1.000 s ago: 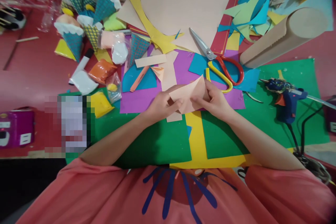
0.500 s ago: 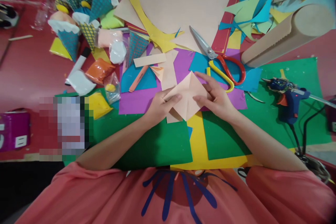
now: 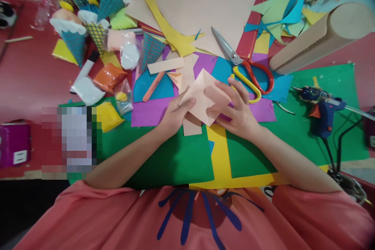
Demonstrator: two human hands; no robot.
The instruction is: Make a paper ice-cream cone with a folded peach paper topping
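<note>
A square of pale peach paper (image 3: pixel 202 95) with creases across it is turned like a diamond in front of me. My left hand (image 3: pixel 177 115) pinches its left corner, thumb on top. Around the right corner, my right hand (image 3: pixel 238 111) has its fingers spread, casting shadows on the sheet; whether they touch it is hard to tell. Just beyond lie a small pleated peach paper piece (image 3: pixel 176 79), an orange marker (image 3: pixel 154 86) and a peach paper strip (image 3: pixel 166 65). Scissors (image 3: pixel 234 56) with red and yellow handles rest behind my right hand.
A blue glue gun (image 3: pixel 324 113) with its cord sits at right, near a peach paper roll (image 3: pixel 299 43). Paper ice-cream cones (image 3: pixel 73 39) and bagged clay packs (image 3: pixel 109 77) crowd the left. Green sheets (image 3: pixel 164 160) lie beneath my arms; a large peach sheet (image 3: pixel 202 4) is at back.
The paper has shifted slightly up and left and tilted. My right hand's thumb has left the paper's face, and its fingers have spread apart. My left hand keeps its pinch.
</note>
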